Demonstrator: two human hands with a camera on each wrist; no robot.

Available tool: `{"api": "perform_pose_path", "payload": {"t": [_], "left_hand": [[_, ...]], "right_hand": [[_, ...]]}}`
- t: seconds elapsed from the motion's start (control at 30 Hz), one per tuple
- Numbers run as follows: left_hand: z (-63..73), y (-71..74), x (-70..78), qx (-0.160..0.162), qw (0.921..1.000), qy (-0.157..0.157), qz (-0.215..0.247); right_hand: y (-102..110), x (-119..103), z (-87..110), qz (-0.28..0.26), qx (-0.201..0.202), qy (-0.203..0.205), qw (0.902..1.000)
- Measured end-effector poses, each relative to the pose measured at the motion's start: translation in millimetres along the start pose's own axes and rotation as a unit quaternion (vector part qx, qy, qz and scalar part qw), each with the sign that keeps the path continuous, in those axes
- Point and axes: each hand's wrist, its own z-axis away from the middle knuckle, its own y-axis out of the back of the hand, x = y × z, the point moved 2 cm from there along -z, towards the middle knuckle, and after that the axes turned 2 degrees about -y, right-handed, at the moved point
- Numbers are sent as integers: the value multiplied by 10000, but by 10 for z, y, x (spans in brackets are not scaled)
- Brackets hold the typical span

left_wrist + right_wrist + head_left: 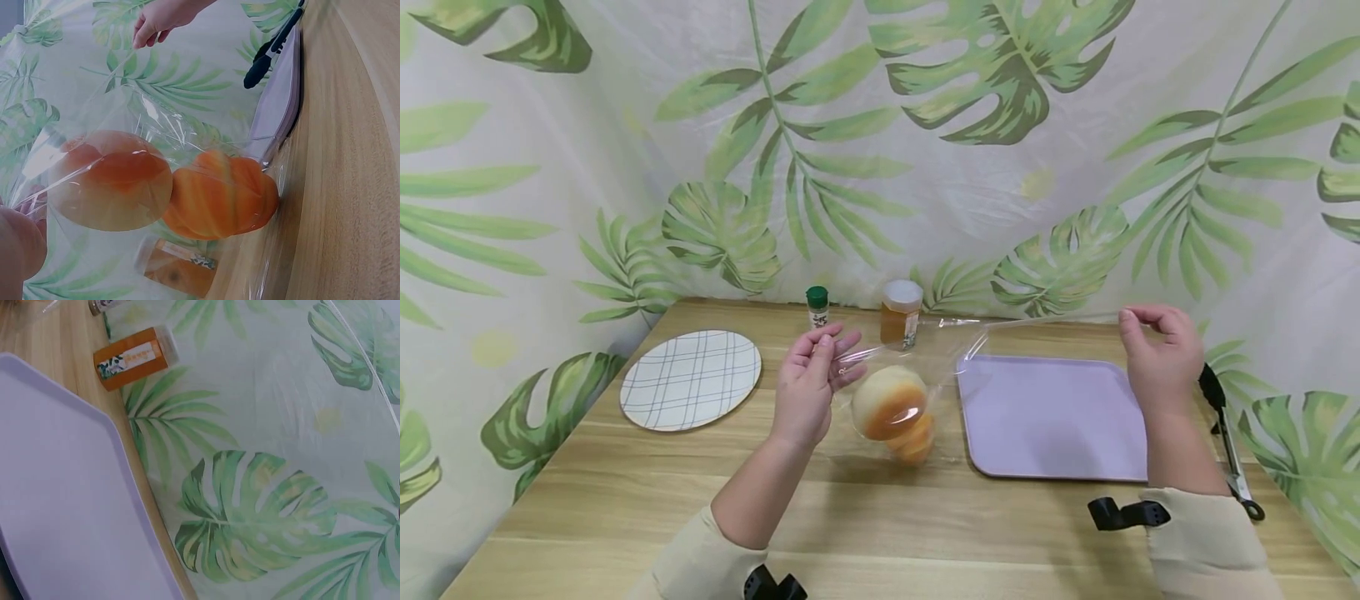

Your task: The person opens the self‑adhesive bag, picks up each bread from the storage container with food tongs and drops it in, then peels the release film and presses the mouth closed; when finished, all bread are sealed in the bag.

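Observation:
A clear plastic bag (951, 346) hangs over the middle of the table, holding a round bun (887, 396) and, beneath it, a ridged orange-brown bread roll (913, 442). The left hand (805, 387) pinches the bag's upper left edge between thumb and fingers. Off to the right, the right hand (1165, 354) is raised over the tray's side, pinching a thin pale strand (1052, 320) drawn taut from the bag's mouth. Both breads press against the film in the left wrist view. Only the strand (369, 359) shows in the right wrist view; the right hand is out of it.
A lilac tray (1052, 417) lies right of the bag, with black-tipped tongs (1228, 442) beyond it. At the back stand an amber jar (900, 315) with a white lid and a green-capped shaker (817, 308). A checked oval plate (692, 379) sits at left.

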Motion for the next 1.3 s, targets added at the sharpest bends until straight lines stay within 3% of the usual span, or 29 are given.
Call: {"api": "perform_pose_path", "payload": {"t": [0.47, 0.6, 0.7, 0.93, 1.03, 1.17, 1.3], "left_hand": [[5, -27, -41, -162, 9998, 127, 45], [6, -12, -52, -227, 9997, 126, 11], [10, -11, -55, -246, 9996, 106, 20], [4, -4, -46, -255, 9996, 79, 7], [-2, 11, -40, -241, 9997, 64, -11], [-14, 25, -35, -265, 9996, 45, -48], [-19, 22, -25, -279, 9996, -10, -26]], "right_hand": [[327, 185, -75, -44, 472, -627, 9969], [417, 246, -68, 81, 402, -886, 9952], [496, 242, -26, 205, 272, -856, 9957], [716, 64, 206, 247, 208, -508, 9982], [794, 27, 356, 96, 213, -549, 9982], [892, 125, 602, 141, 217, -1131, 9932], [976, 346, 848, 432, 235, -1939, 9798]]}}
